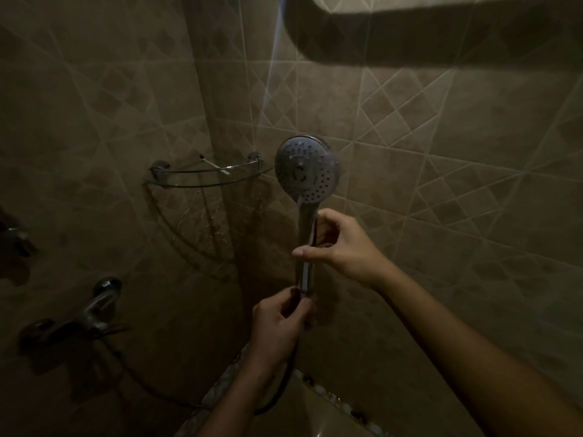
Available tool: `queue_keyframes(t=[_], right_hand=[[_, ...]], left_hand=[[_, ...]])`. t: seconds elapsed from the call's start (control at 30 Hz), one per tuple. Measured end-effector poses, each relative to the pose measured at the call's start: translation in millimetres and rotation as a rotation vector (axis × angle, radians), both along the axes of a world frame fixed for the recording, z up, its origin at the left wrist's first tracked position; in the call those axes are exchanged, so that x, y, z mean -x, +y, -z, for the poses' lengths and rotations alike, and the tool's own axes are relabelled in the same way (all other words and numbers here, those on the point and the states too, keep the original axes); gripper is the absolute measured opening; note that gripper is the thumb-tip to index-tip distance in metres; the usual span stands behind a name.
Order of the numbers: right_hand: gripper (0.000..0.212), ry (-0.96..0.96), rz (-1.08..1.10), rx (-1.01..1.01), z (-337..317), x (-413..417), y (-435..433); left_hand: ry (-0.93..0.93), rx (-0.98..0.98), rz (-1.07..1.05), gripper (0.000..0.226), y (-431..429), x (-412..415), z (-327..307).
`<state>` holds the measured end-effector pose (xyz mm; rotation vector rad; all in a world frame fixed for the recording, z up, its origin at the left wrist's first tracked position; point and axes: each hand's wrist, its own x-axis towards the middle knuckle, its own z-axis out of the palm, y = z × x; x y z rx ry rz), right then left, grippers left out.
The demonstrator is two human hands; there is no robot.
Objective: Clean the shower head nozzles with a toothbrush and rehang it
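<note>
The chrome shower head (305, 170) stands upright against the tiled wall, its nozzle face turned toward me. My right hand (339, 246) grips the middle of its handle, thumb across the front. My left hand (280, 320) pinches the bottom end of the handle where the dark hose (284, 386) joins. A toothbrush (214, 164) lies on the glass corner shelf (205, 181), to the left of the head, apart from both hands. Any wall holder is hidden behind the shower head.
A chrome mixer tap (82, 313) sticks out of the left wall, with the hose looping from it below my left arm. A dark shape (410, 33) hangs overhead at the top right. Dim brown tiles cover both walls; a pebble-edged ledge (331, 402) lies below.
</note>
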<state>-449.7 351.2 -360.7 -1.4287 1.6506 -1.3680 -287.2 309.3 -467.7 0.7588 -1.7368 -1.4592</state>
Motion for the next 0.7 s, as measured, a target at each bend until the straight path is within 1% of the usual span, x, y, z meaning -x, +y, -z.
queue_keyframes(t=[0.13, 0.23, 0.3, 0.37, 0.47, 0.53, 0.6, 0.7], right_hand=[[0.046, -0.009, -0.06, 0.012, 4.0, -2.9, 0.4], [0.044, -0.106, -0.151, -0.037, 6.0, 0.8, 2.0], [0.045, -0.157, -0.174, -0.047, 6.5, 2.2, 3.1], [0.044, -0.141, -0.143, -0.027, 6.8, 1.5, 3.3], [0.043, -0.057, -0.096, 0.007, 8.3, -3.2, 2.2], [0.038, -0.023, -0.094, 0.014, 8.6, -5.8, 2.5], [0.034, -0.026, -0.111, 0.008, 6.6, -5.4, 5.5], [0.035, -0.063, -0.158, -0.029, 6.4, -2.3, 9.0]], left_hand=[[0.008, -0.009, -0.024, 0.016, 5.2, 0.3, 1.2], [0.011, 0.009, -0.011, 0.013, 5.3, -0.8, 4.1], [-0.006, 0.018, -0.022, 0.019, 4.7, -1.9, 5.9], [-0.029, 0.013, -0.042, 0.026, 3.8, -3.2, 7.3], [-0.025, 0.019, -0.018, 0.013, 6.3, -3.9, 6.4], [-0.035, 0.031, -0.009, 0.013, 7.5, -4.1, 5.1], [-0.03, 0.029, 0.01, 0.011, 9.9, -5.0, 2.5], [-0.018, 0.051, 0.033, 0.013, 10.3, -7.1, 1.6]])
